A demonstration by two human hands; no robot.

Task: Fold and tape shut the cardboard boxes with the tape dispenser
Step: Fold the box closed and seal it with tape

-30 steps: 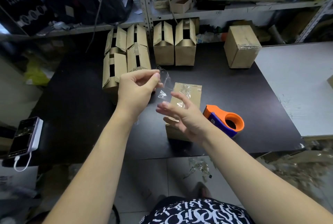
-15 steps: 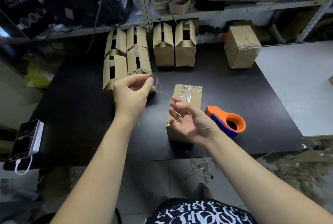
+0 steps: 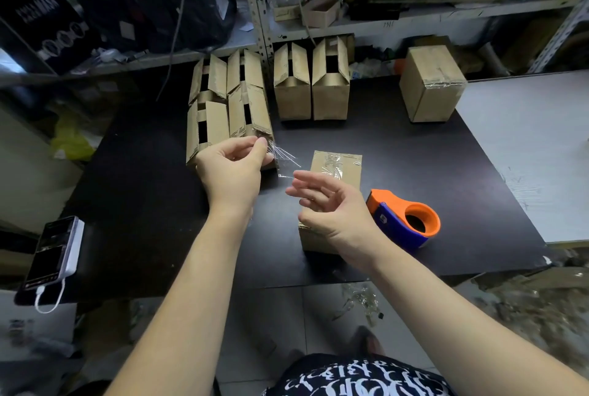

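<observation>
Left hand [image 3: 232,166] pinches a crumpled clear tape strip [image 3: 282,155], which looks light, limp and clingy. Right hand [image 3: 331,204], fingers loose, grips nothing above the taped box [image 3: 338,166] near the table's [image 3: 143,172] front edge. The tape dispenser [image 3: 403,220] lies just beside the box and is best taken by its orange ring.

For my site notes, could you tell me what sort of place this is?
Probably a small packing room: open-flapped cardboard boxes stand on a black table, a tape dispenser lies nearby, and metal shelving holds clutter.
</observation>
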